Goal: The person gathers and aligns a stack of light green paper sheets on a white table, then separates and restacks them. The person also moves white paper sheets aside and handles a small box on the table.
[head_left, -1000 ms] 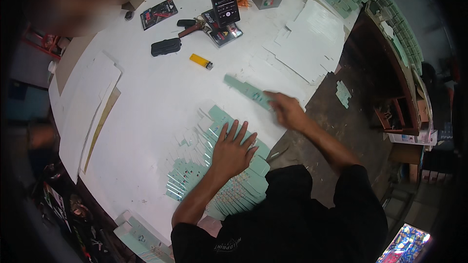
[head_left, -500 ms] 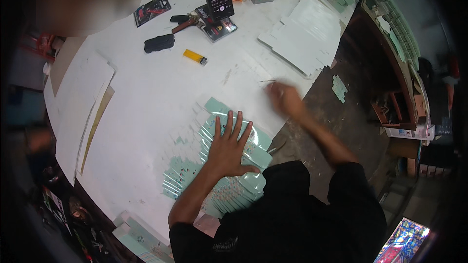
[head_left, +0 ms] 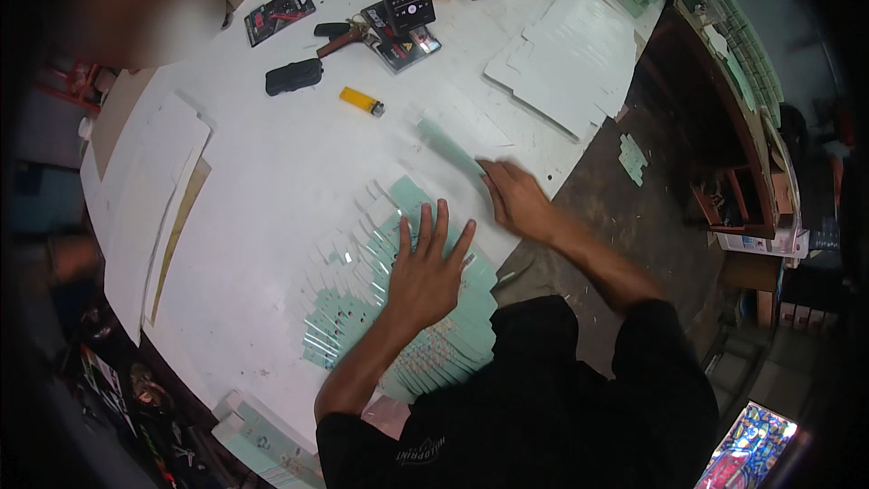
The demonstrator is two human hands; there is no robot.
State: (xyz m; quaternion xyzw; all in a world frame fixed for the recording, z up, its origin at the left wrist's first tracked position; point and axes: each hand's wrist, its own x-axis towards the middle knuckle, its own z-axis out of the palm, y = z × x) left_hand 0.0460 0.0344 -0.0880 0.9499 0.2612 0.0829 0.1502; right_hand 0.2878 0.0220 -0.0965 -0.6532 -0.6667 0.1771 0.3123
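1. The loose green card strip (head_left: pixel 450 147) is above the desk (head_left: pixel 244 208) (blurred, so whether it touches I cannot tell), ahead and to the left of the right hand (head_left: pixel 516 197), the nearer one, and beyond the left fingertips.
2. Its long axis runs slantwise; the free end points forward and left, away from the person.
3. The right hand pinches the strip's near end between thumb and fingers.
4. The left hand (head_left: pixel 424 276) lies with fingers spread on the fanned green strips (head_left: pixel 475 301), which overlap toward the body.
5. Farther out are a yellow lighter (head_left: pixel 362 101) and stacked white sheets (head_left: pixel 575 63).
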